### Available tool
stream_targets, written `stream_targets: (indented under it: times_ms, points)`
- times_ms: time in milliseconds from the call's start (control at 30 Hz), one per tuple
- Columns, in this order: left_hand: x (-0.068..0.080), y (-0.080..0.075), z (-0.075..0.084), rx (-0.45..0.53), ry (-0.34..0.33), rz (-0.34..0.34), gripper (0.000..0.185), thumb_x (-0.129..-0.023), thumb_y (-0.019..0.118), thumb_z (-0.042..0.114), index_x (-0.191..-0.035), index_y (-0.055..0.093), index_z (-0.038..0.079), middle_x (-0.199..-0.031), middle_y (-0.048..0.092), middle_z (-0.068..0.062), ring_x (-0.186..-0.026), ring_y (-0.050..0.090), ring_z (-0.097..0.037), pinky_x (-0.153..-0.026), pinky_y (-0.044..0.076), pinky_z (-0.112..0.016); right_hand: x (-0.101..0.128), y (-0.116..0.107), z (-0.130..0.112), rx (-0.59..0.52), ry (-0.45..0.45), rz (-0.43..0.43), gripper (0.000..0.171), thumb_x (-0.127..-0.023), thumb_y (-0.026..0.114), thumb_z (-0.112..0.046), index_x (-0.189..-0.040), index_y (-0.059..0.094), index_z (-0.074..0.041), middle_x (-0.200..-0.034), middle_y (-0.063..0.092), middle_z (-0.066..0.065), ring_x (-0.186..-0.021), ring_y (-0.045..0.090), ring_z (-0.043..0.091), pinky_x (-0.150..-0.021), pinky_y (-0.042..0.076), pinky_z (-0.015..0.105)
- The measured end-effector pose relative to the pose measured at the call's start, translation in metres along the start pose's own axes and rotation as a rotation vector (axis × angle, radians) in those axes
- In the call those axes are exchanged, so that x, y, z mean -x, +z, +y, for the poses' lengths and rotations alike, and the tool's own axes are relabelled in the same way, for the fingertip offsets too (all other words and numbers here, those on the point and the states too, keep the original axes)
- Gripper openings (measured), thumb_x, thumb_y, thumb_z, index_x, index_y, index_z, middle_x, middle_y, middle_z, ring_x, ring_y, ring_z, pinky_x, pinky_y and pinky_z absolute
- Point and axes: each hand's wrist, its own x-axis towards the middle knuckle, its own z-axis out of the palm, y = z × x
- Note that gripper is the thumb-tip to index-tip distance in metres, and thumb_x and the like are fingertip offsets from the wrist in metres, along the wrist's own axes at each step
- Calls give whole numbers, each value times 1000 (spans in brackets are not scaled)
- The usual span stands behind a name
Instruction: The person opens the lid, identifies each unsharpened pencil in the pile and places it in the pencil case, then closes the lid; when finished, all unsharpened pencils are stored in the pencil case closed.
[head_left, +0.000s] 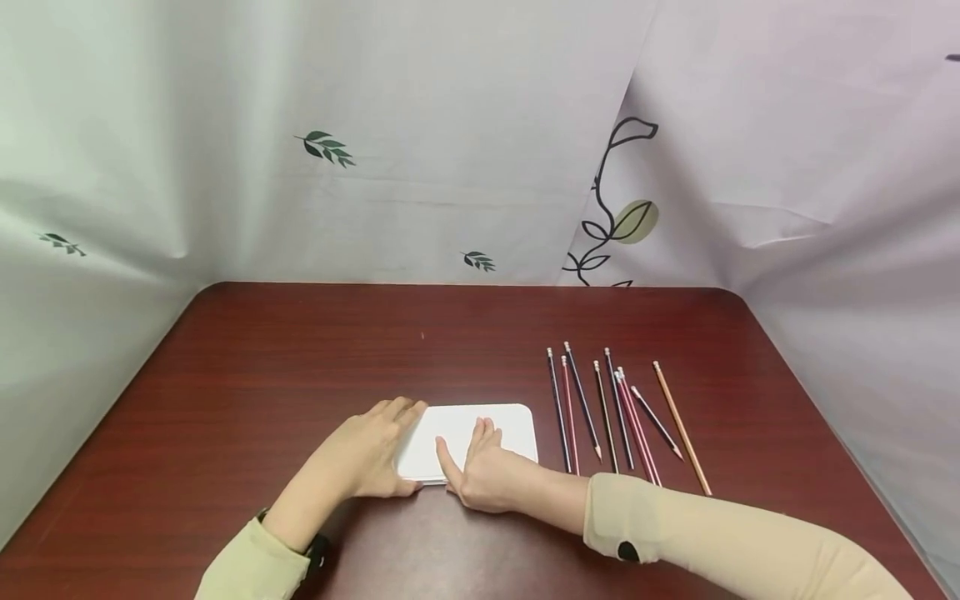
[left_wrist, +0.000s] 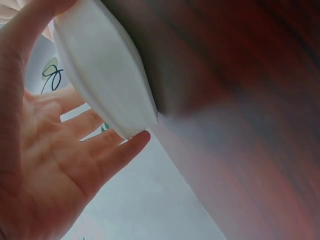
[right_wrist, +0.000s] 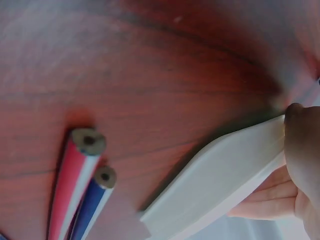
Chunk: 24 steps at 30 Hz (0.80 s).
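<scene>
A white flat rectangular box [head_left: 517,429] with rounded corners lies on the table near its front middle. My left hand [head_left: 375,450] grips the box's left end, thumb at the near edge and fingers reaching to the far left corner. In the left wrist view, fingertips meet the side of the white box [left_wrist: 102,65]. My right hand [head_left: 487,475] holds the near edge, some fingers stretched over the top face. The right wrist view has a digit at the edge of the white box [right_wrist: 225,170] and other fingers beyond it.
Several pencils lie loosely side by side right of the box, among them an orange pencil [head_left: 681,425] and a short dark pencil [head_left: 657,423]. Close to the right wrist are a red-and-white pencil [right_wrist: 72,175] and a blue pencil [right_wrist: 92,205]. White patterned cloth [head_left: 450,167] hangs around the brown table [head_left: 300,342].
</scene>
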Motion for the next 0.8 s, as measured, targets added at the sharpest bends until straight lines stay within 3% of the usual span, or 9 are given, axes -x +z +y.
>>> stream_targets:
  times_ms: [300,467,567,667,800]
  points:
    - [-1,1,-2,-29,26,21,96,-54,77,54,-131,48,4,-119,55,-12,-104,57,-28,-75,52,-43,2,0,6,110,-116,46,50,-100,28,-40,-125,54,-4,-75,69,21,-66,69,30,-58,56,34]
    - [-1,1,-3,-20,22,22,97,-53,78,54,-131,49,3,-119,55,-12,-103,57,-28,-75,52,-42,1,-1,4,94,-90,50,47,-100,25,-30,-125,54,-5,-75,69,22,-67,69,31,-57,56,35]
    - [0,1,-3,-21,26,31,97,-52,78,53,-130,49,3,-119,56,-12,-102,58,-28,-74,52,-42,-3,-8,1,60,-26,-13,46,-95,29,-26,-128,54,-7,-78,69,22,-71,69,30,-60,56,34]
    - [0,1,-3,-27,33,43,96,-51,79,52,-129,50,3,-118,56,-12,-102,58,-28,-74,52,-42,-12,-18,0,9,31,-142,49,-92,37,-32,-131,53,-9,-88,69,22,-78,69,29,-64,56,33]
    - [0,1,-2,-14,32,45,95,-51,78,50,-129,50,3,-119,55,-11,-104,57,-28,-74,52,-42,-25,-30,2,-96,21,-317,55,-91,45,-39,-133,49,-5,-100,67,23,-87,67,31,-67,56,32]
